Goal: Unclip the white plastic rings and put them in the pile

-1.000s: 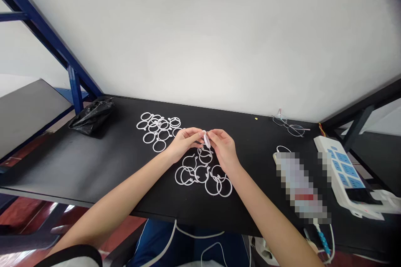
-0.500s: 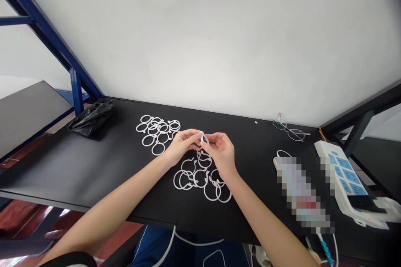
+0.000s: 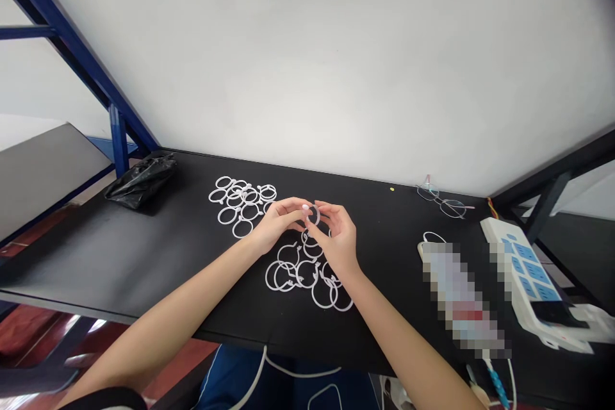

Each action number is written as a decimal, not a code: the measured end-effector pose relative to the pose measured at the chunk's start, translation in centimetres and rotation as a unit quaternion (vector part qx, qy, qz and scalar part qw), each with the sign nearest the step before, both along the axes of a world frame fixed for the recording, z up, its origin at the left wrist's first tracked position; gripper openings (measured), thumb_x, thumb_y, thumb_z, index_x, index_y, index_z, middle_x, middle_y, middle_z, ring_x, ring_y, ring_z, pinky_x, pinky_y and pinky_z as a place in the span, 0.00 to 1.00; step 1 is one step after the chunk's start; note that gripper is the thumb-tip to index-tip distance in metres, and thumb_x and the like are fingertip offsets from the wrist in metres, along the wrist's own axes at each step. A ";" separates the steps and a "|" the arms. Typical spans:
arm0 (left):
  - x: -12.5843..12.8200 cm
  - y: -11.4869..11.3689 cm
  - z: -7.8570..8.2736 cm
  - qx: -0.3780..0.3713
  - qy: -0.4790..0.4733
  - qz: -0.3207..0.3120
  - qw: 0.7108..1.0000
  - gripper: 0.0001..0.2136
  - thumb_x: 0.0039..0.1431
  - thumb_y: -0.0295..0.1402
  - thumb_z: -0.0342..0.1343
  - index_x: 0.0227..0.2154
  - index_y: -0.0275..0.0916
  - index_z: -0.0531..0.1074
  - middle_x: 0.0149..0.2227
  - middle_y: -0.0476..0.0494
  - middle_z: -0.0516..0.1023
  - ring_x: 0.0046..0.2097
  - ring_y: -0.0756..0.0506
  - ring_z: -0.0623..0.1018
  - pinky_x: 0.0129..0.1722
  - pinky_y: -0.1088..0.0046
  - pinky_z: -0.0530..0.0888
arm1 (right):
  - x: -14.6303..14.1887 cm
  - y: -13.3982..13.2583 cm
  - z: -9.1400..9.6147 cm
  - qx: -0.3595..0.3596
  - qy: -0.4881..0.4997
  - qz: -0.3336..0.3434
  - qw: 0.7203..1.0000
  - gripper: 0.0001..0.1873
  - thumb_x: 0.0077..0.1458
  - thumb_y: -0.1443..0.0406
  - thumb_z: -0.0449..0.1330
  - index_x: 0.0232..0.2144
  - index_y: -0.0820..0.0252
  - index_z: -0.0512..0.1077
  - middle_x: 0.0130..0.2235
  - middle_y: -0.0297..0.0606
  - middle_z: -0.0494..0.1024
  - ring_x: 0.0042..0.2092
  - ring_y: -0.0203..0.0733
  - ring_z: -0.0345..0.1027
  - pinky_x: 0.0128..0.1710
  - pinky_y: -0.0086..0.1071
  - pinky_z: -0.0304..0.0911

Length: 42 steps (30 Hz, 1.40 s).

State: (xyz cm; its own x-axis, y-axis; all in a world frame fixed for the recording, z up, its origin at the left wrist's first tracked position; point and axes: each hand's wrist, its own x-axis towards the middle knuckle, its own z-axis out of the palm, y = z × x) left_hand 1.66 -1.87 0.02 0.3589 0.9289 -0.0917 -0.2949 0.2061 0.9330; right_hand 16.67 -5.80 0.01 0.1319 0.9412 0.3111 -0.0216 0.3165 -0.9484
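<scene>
Both hands, left hand (image 3: 278,223) and right hand (image 3: 337,238), pinch one small white plastic ring (image 3: 314,215) (fingertips together) above the black bench (image 3: 144,243), open room leftward.

Small white ring (image 3: 314,215), seemingly upright, midair.

There were one held ring (image 3: 314,214); a far heap (image 3: 243,202) and a near heap (image 3: 300,274) of rings, uncountable; one bag (image 3: 140,180); one pair of glasses (image 3: 444,202).
</scene>
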 end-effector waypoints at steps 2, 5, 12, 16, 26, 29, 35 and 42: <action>-0.1 0.0 0.1 0.002 0.005 -0.004 1.000 0.11 0.51 0.37 0.67 0.37 0.39 0.79 0.37 0.45 0.79 0.34 0.51 0.78 0.33 0.78 0.76 | 0.0 0.0 0.1 -0.003 0.007 0.003 1.000 0.14 0.48 0.66 0.69 0.36 0.56 0.71 0.46 0.41 0.77 0.50 0.48 0.73 0.54 0.47 0.69; -0.1 0.0 0.3 0.010 0.006 -0.013 1.000 0.12 0.52 0.38 0.65 0.38 0.39 0.79 0.37 0.45 0.79 0.35 0.50 0.77 0.33 0.78 0.76 | -0.1 0.0 0.1 -0.012 0.016 0.011 1.000 0.12 0.49 0.65 0.69 0.35 0.56 0.71 0.46 0.42 0.78 0.50 0.48 0.74 0.55 0.46 0.68; -0.1 0.1 0.3 -0.006 0.008 -0.039 0.999 0.15 0.53 0.39 0.65 0.43 0.40 0.78 0.41 0.42 0.79 0.42 0.45 0.78 0.31 0.76 0.77 | 0.1 0.1 -0.4 -0.052 0.000 0.021 0.998 0.08 0.53 0.62 0.65 0.36 0.57 0.72 0.39 0.40 0.81 0.43 0.46 0.77 0.49 0.43 0.72; -0.2 0.1 0.3 -0.007 0.009 -0.051 0.999 0.15 0.53 0.38 0.65 0.44 0.41 0.78 0.43 0.42 0.79 0.45 0.44 0.78 0.32 0.76 0.77 | 0.4 0.4 -0.5 -0.062 -0.004 0.031 0.998 0.08 0.54 0.61 0.65 0.37 0.57 0.74 0.39 0.40 0.81 0.43 0.46 0.77 0.49 0.42 0.72; -0.1 0.3 -0.1 0.003 0.028 -0.036 0.999 0.11 0.51 0.37 0.65 0.37 0.39 0.80 0.39 0.43 0.80 0.41 0.46 0.78 0.37 0.73 0.78 | 0.4 0.4 -0.5 -0.069 -0.024 0.035 0.997 0.10 0.53 0.58 0.65 0.36 0.56 0.73 0.38 0.40 0.80 0.43 0.46 0.77 0.47 0.42 0.72; 0.0 0.2 -0.3 0.008 0.034 -0.037 0.999 0.11 0.52 0.38 0.65 0.37 0.40 0.80 0.39 0.44 0.80 0.41 0.47 0.78 0.37 0.74 0.77 | 0.4 0.5 -0.5 -0.074 -0.019 0.042 0.996 0.11 0.53 0.58 0.65 0.36 0.56 0.73 0.38 0.40 0.80 0.43 0.46 0.77 0.47 0.41 0.72; 0.0 0.2 -0.5 0.008 0.049 -0.021 0.999 0.14 0.50 0.39 0.66 0.39 0.40 0.80 0.41 0.43 0.80 0.40 0.48 0.77 0.34 0.78 0.74 | 0.5 0.6 -0.6 -0.078 -0.016 0.044 0.996 0.11 0.52 0.59 0.66 0.36 0.57 0.73 0.39 0.40 0.80 0.43 0.46 0.77 0.45 0.41 0.73; -0.1 0.2 0.3 0.035 0.081 0.122 0.989 0.17 0.54 0.44 0.62 0.42 0.39 0.78 0.47 0.39 0.79 0.50 0.41 0.76 0.35 0.76 0.76 | 0.5 0.6 -0.6 -0.082 -0.028 0.036 0.996 0.09 0.53 0.59 0.64 0.36 0.56 0.73 0.41 0.42 0.81 0.47 0.47 0.76 0.48 0.43 0.72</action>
